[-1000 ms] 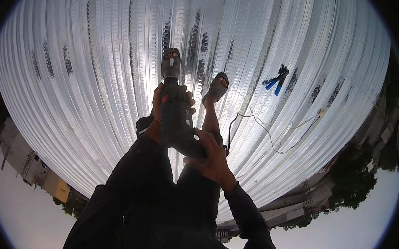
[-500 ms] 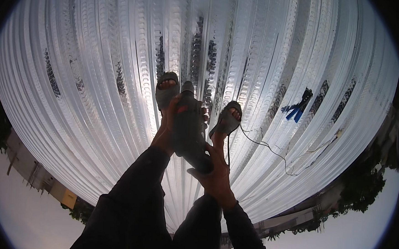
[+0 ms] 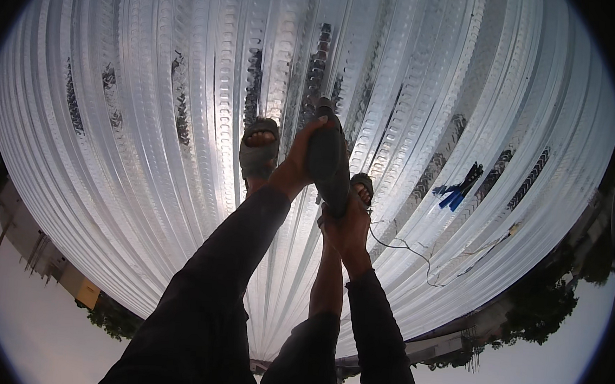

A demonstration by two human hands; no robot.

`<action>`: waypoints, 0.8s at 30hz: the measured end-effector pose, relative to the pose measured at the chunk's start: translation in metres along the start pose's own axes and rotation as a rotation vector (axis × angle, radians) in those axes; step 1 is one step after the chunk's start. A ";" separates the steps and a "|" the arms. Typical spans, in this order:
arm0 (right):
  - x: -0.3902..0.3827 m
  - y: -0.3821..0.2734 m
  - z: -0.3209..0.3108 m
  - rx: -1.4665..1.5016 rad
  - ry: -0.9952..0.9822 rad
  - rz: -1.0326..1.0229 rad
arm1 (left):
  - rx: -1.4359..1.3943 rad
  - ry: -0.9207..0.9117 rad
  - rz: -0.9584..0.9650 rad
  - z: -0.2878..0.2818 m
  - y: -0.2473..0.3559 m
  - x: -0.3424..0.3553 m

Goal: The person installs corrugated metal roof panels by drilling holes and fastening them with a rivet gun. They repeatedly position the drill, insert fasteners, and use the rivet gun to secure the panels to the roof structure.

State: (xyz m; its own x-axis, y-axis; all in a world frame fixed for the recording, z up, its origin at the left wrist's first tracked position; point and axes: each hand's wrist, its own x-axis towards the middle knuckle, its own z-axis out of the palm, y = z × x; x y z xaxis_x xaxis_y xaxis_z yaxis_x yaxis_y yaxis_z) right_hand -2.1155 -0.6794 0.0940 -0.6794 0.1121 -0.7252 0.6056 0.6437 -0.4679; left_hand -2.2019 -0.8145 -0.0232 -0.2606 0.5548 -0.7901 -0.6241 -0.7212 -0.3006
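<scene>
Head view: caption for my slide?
Left hand and right hand hold a dark drill over ridged sheets, a blue-handled tool lying to the right.

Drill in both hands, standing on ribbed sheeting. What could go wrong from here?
The black power drill, held by the left hand and right hand near dark open-toed sandals, might hit bare toes if dropped.
The thin dark cord running close to the right sandal could catch on it.
The blue-handled hand tool lies loose on shiny silver ribbed sheeting and might slide if kicked.
</scene>
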 end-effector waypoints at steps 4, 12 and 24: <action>0.018 0.007 0.000 -0.118 0.031 -0.105 | -0.112 -0.057 0.023 -0.004 0.005 0.016; 0.020 -0.001 -0.004 -0.092 0.047 -0.086 | -0.142 -0.033 0.030 -0.002 0.002 0.020; 0.049 -0.014 -0.056 -0.355 -0.128 -0.085 | 0.346 0.420 0.213 0.067 -0.012 -0.022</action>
State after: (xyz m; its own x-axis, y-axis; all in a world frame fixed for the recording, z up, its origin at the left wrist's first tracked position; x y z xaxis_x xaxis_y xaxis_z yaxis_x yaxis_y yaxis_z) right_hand -2.1803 -0.6404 0.0938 -0.6499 -0.0339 -0.7593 0.3528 0.8714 -0.3409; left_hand -2.2381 -0.7903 0.0331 -0.1365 0.1493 -0.9793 -0.8124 -0.5826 0.0244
